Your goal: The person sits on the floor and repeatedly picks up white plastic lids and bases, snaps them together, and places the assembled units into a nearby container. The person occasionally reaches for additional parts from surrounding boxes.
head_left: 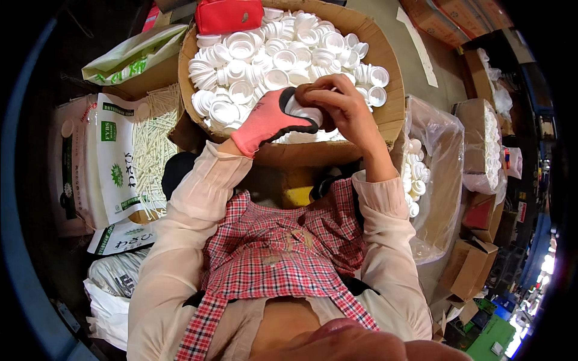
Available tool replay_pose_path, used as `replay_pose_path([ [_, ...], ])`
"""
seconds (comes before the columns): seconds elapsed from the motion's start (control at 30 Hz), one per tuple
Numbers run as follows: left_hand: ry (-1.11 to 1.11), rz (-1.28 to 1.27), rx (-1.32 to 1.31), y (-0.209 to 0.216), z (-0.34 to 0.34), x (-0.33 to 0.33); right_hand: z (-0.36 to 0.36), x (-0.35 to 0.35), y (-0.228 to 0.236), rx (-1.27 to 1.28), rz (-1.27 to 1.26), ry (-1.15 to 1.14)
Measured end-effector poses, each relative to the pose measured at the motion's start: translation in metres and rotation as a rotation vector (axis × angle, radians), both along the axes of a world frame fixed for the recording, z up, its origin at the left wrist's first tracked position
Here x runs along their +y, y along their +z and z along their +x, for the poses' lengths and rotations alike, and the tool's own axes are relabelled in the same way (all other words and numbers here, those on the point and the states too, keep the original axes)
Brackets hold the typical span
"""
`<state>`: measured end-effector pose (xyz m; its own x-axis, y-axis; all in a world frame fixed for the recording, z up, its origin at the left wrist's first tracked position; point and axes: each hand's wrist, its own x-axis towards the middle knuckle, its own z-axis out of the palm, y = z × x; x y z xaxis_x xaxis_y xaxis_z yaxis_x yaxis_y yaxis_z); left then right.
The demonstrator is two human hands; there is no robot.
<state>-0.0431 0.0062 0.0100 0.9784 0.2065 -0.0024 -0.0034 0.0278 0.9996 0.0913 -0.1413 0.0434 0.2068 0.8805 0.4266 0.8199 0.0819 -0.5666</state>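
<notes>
Over a cardboard box [392, 111] full of white plastic caps [284, 59], my hands meet around one white plastic cap [303, 112]. My left hand [265, 122], in a pink glove with black fingers, is closed around it from the left. My bare right hand [349, 113] has its fingers bent over the cap's upper right side, pressed against it. Something brown [306, 94] sits at the right fingertips; whether it is a finger cover I cannot tell. The cap's far side is hidden by my fingers.
A red pouch [229, 16] lies at the box's far left edge. On the left, thin white sticks [156, 153] fill an opening beside printed white bags [114, 174]. At right stands a plastic-lined box [442, 210] with white rounded pieces [416, 171]; more cartons [468, 268] lie beyond.
</notes>
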Motion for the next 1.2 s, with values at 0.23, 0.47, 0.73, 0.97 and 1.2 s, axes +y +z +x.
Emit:
replay_pose_path([
  [0.23,0.181,-0.379,-0.053,-0.001,-0.001,0.009,-0.009,-0.005,-0.020,0.325,0.287,-0.282],
  [0.47,0.143,-1.014,-0.186,-0.013,0.007,0.020,-0.032,-0.005,-0.031,0.211,0.101,-0.105],
  [0.73,0.247,-0.878,-0.185,-0.016,0.009,0.006,-0.036,0.005,-0.030,0.027,0.261,-0.237],
  [0.97,0.312,-0.293,-0.230,-0.058,0.012,0.014,-0.053,0.014,-0.048,-0.168,0.029,-0.177],
  [1.2,0.094,-0.008,-0.042,-0.010,0.010,-0.006,-0.028,-0.027,-0.044,0.724,-0.026,-0.315],
])
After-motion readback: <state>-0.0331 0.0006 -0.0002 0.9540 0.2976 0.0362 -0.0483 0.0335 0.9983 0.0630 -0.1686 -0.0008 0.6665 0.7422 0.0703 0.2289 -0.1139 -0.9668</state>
